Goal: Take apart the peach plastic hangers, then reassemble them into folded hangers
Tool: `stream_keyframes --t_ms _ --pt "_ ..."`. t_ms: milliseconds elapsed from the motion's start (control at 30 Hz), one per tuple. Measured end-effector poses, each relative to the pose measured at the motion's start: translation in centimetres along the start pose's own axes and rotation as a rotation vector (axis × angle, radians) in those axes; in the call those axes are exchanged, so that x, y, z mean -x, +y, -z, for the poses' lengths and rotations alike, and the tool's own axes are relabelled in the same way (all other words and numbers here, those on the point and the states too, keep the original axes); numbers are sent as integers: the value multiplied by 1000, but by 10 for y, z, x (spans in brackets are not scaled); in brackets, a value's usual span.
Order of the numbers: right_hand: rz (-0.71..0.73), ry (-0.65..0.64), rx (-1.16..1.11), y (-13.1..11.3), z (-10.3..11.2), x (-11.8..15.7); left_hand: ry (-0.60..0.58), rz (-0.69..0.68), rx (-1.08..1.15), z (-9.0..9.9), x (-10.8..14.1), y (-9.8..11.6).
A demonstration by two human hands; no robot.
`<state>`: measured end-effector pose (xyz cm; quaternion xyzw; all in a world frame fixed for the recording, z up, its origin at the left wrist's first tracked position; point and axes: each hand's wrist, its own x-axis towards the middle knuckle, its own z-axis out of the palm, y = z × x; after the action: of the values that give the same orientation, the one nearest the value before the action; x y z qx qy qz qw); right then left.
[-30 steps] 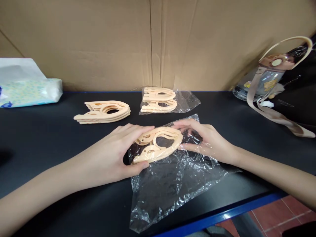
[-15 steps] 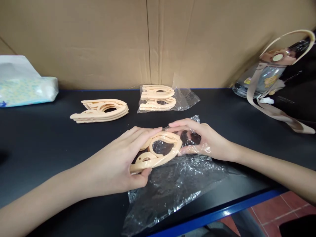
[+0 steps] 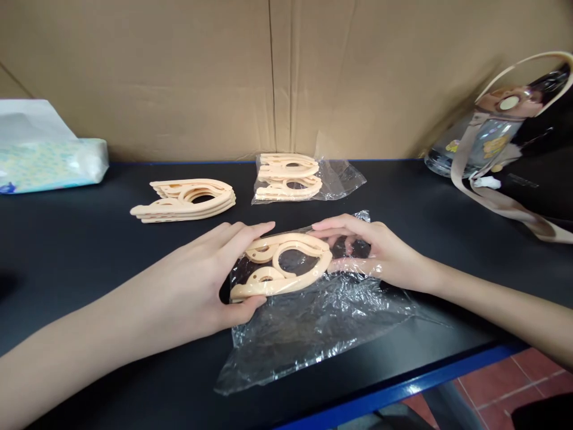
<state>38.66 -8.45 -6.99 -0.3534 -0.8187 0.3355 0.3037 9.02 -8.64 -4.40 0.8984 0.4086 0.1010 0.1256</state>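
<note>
Cream plastic folding hangers (image 3: 308,283) lie inside a clear plastic bag (image 3: 322,328) near the table's front. My left hand (image 3: 210,278) grips their left end through the film, thumb below and fingers above. At the right, my right hand (image 3: 371,248) is curled on the bag by the hangers' rounded end, with film between thumb and fingers. Farther back lies a loose stack of similar hangers (image 3: 219,206). Beside it, two more folded sets sit in another clear bag (image 3: 342,179).
A tissue pack (image 3: 54,161) is at the back left. A clear bottle (image 3: 492,134) with a strap (image 3: 483,194) leans at the back right. Cardboard (image 3: 179,77) stands behind the black table, whose blue edge (image 3: 403,391) shows in front.
My left hand has shifted left on the bagged hangers, uncovering more of their left end. The hangers lie flatter, and the bag's loose lower part has moved up from the front edge.
</note>
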Motion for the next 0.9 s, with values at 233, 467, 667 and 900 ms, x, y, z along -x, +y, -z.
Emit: stream_keyframes --t_ms 233,467,667,900 --pt "-17 8 62 -1 -1 1 -30 -22 80 -3 0 2" --pt "51 -11 97 3 -2 2 -41 -59 132 -6 -1 7" --pt "-1 32 207 2 -4 3 0 -97 89 -10 -4 3" --pt "-18 90 224 1 -2 3 43 -149 -3 -8 -3 5"
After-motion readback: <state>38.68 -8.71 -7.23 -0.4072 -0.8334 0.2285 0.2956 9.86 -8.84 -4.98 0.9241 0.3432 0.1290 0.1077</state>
